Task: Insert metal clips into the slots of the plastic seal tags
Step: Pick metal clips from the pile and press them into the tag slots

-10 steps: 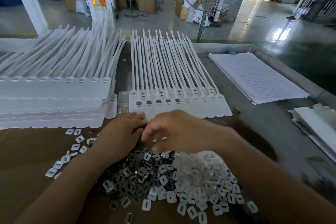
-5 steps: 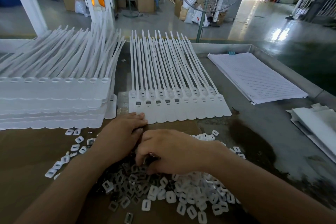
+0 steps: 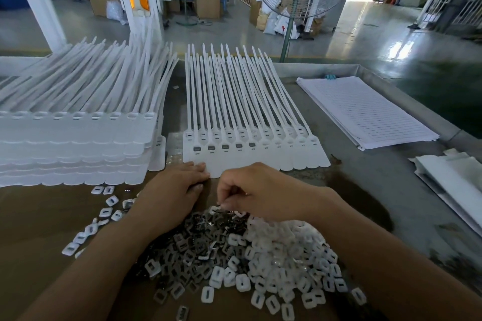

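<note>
Head view: the left hand (image 3: 172, 190) lies flat and relaxed on the tabletop (image 3: 365, 190). Its fingertips touch the near edge of a row of white tags (image 3: 260, 156), which lie side by side with their straps pointing away. The right hand (image 3: 263, 190) is just beside it, fingers curled down, with thumb and forefinger pinching a clip (image 3: 222, 205) at the far edge of the clip pile (image 3: 198, 240). The leftmost tags in the row carry dark clips in their slots; the slots further right show white. White plastic pieces (image 3: 287, 255) are heaped against the pile's right side, and a few lie scattered to its left. A tall tag stack (image 3: 78, 148) stands left of the row, and lined paper (image 3: 365, 109) lies well to the right.
</note>
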The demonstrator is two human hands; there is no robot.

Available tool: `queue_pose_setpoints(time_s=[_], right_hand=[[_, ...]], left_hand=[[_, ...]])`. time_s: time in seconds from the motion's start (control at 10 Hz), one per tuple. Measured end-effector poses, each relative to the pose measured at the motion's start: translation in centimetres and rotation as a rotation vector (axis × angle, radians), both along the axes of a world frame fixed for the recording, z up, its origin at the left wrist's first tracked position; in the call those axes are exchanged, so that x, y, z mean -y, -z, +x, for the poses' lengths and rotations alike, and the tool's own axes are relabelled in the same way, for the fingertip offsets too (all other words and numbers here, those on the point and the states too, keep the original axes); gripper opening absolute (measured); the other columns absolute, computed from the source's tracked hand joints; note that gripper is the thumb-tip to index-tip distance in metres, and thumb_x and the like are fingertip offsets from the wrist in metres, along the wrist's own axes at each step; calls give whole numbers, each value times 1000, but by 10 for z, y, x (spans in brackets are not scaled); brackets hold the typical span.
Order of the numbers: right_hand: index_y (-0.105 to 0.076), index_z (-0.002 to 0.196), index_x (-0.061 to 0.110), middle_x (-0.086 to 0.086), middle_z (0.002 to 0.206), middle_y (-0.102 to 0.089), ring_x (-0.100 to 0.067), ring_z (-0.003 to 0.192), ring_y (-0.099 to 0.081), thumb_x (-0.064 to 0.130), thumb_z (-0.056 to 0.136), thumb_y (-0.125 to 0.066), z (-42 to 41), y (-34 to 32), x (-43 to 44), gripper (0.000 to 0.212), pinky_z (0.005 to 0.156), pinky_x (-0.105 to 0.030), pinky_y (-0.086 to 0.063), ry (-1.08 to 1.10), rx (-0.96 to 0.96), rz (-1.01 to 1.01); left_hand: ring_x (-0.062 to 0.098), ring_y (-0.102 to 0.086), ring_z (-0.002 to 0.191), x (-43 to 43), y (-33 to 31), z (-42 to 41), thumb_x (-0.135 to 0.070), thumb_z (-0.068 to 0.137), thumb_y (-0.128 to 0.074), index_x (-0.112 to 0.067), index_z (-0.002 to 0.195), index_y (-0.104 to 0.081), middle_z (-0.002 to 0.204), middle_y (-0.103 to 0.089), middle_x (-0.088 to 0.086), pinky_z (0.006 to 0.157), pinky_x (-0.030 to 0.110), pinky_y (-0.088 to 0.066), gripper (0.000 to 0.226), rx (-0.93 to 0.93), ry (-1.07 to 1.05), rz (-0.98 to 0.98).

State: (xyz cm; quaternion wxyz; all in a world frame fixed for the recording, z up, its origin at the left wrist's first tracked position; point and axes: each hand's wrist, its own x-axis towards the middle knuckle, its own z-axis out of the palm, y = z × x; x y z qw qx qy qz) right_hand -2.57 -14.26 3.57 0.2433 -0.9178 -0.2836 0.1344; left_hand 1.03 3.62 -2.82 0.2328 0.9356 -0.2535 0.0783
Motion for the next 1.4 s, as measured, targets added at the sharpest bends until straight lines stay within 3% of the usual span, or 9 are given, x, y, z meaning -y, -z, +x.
queue_pose_setpoints(time_s=[0.2, 0.3, 0.4, 0.6, 0.8, 1.0, 1.2, 1.3, 1.4], right_hand=[[-64, 81, 14, 11, 73, -61, 3, 65, -53, 15, 83, -67, 7, 2, 8, 3, 63, -11, -44, 137, -1, 155], [-67, 88, 17, 14, 72, -60, 10, 63, -55, 13, 84, -65, 15, 6, 17, 6, 65, -9, -47, 276, 6, 260], [-66, 90, 22, 16, 77, -62, 5, 65, -62, 12, 87, -62, 23, 9, 30, 12, 74, -15, -52, 398, -27, 333], [-62, 78, 15, -1, 72, -64, -7, 60, -65, -1, 84, -62, 40, 14, 48, 17, 61, -17, -55, 600, -5, 520], [-62, 78, 19, 8, 69, -63, -3, 54, -59, 12, 85, -65, 64, 21, 64, 9, 53, -12, -50, 747, 120, 438], [-65, 91, 6, -2, 76, -63, -9, 63, -60, 3, 86, -62, 79, 30, 64, 7, 53, -11, -51, 830, 32, 487], [-72, 90, 10, 4, 91, -65, -6, 83, -56, 12, 86, -61, 87, 36, 59, 11, 77, -23, -42, 790, 101, 279], [-70, 81, 11, 5, 93, -65, -7, 86, -57, 9, 85, -61, 87, 38, 59, 10, 76, -23, -43, 796, 90, 284], [-69, 78, 13, 10, 81, -61, 1, 72, -53, 9, 84, -62, 88, 40, 60, 10, 65, -15, -40, 779, 134, 221]], left_hand=[[5, -33, 131, 0, -2, 0, -16, 91, -50, -24, 126, -54, 139, -42, -11, 103, 13, -16, 36, -7, -15, -7], [5, -32, 131, 0, -1, -1, -17, 92, -49, -24, 126, -53, 139, -41, -12, 102, 13, -15, 36, -13, -16, -11], [4, -32, 131, 0, 0, -1, -17, 92, -49, -25, 127, -53, 139, -41, -13, 100, 11, -13, 36, -7, -17, -10], [4, -32, 131, 1, 1, -1, -17, 92, -49, -24, 127, -53, 140, -41, -12, 100, 10, -12, 36, -16, -16, -9], [4, -31, 132, 2, 0, -1, -17, 92, -48, -23, 128, -51, 141, -39, -12, 102, 12, -13, 37, -27, -14, -4], [4, -31, 132, 1, -1, -2, -17, 93, -48, -23, 128, -52, 141, -39, -12, 101, 10, -12, 36, -33, -10, -6], [4, -30, 132, 1, 0, -1, -17, 92, -48, -23, 128, -51, 141, -39, -12, 101, 11, -12, 36, -37, -7, -12], [4, -30, 132, 1, 0, -2, -17, 92, -48, -24, 127, -52, 140, -40, -13, 103, 12, -13, 36, -35, -10, -15], [3, -30, 132, 1, 0, -2, -17, 92, -47, -24, 128, -52, 140, -40, -13, 102, 12, -13, 36, -31, -9, -11]])
